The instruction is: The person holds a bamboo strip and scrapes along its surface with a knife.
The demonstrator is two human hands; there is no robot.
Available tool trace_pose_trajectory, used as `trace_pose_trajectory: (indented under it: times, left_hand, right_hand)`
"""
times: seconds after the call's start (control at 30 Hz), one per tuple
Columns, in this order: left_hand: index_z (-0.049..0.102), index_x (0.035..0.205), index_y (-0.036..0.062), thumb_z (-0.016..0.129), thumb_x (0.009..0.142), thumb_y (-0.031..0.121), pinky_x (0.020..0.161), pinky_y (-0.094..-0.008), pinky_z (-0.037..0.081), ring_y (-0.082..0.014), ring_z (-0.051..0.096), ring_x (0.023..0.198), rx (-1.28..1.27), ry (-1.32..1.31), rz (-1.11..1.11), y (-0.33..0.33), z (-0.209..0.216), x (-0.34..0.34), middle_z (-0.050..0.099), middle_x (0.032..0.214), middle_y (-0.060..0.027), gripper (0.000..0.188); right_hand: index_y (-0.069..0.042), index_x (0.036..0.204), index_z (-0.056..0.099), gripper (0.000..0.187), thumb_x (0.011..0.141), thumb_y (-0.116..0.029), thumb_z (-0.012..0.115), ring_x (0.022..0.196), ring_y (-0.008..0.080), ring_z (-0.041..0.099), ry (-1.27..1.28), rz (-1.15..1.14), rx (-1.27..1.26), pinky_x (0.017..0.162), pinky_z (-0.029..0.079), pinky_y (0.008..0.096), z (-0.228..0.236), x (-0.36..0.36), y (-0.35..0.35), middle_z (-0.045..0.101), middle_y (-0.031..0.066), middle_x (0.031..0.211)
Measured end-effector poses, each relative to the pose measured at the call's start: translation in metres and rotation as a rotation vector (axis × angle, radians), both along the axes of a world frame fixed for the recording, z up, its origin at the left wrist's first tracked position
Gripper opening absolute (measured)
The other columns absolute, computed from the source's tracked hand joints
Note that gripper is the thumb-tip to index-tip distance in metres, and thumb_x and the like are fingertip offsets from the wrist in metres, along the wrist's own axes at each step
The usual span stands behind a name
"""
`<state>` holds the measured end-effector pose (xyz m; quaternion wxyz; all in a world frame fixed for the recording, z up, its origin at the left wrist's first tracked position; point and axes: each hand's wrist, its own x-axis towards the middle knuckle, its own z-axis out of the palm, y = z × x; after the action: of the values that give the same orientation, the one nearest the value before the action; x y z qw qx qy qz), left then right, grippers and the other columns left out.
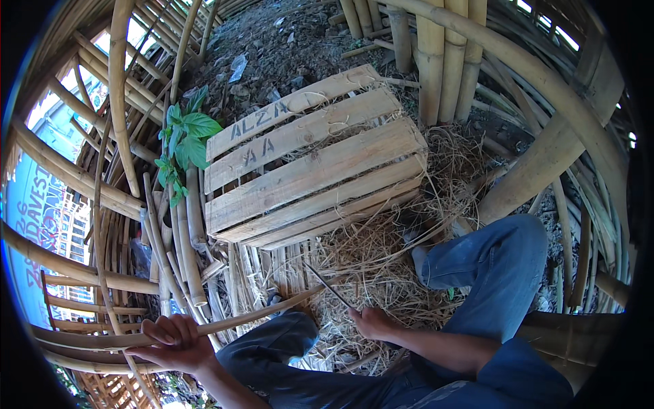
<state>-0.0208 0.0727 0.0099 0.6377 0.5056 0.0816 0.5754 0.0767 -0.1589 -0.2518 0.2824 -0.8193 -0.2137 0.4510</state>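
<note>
Low on the left, my left hand (176, 339) is wrapped around a long bamboo strip (262, 312). The strip runs from the left rim past my knee toward the middle. My right hand (375, 323) closes on the handle of a knife (328, 284) with a thin dark blade. Its blade points up and left, crossing close to the strip's far end; whether they touch I cannot tell. Beyond the blade, a slatted wooden crate (313, 160) lies with dark lettering on its slats. Pale shavings and fibres (381, 266) cover the ground between my legs.
Upright bamboo posts (443, 65) stand behind the crate. A bamboo lattice wall (82, 177) closes the left side, with a green leafy plant (187, 136) beside the crate. More poles and a broad slanted piece (538, 160) fill the right. Dark soil (272, 54) lies farther back.
</note>
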Motion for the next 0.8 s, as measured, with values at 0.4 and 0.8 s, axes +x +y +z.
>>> trace_pose_trajectory:
  times: [0.4,0.8]
  left_hand:
    - [0.03,0.06,0.0156,0.031,0.093,0.069,0.031,-0.0219,0.01,-0.0051,0.015,0.036,-0.067,-0.029,0.1,-0.003,0.002,0.004,0.024,0.046,0.0034,0.063]
    - [0.032,0.059,0.0148,0.027,0.093,0.069,0.031,-0.0227,0.012,-0.0063,0.015,0.036,-0.125,-0.024,0.042,0.019,0.001,-0.008,0.024,0.044,0.0036,0.065]
  right_hand:
    - [0.005,0.067,0.062,0.074,0.099,-0.053,0.028,0.073,0.0422,0.065,0.139,-0.054,-0.04,0.077,0.049,0.053,-0.028,0.005,-0.011,0.063,0.0267,0.07]
    - [0.005,0.099,0.067,0.068,0.097,-0.051,0.028,0.1,0.0443,0.062,0.114,-0.065,-0.255,0.089,0.047,0.0527,-0.056,0.002,-0.016,0.065,0.0298,0.101]
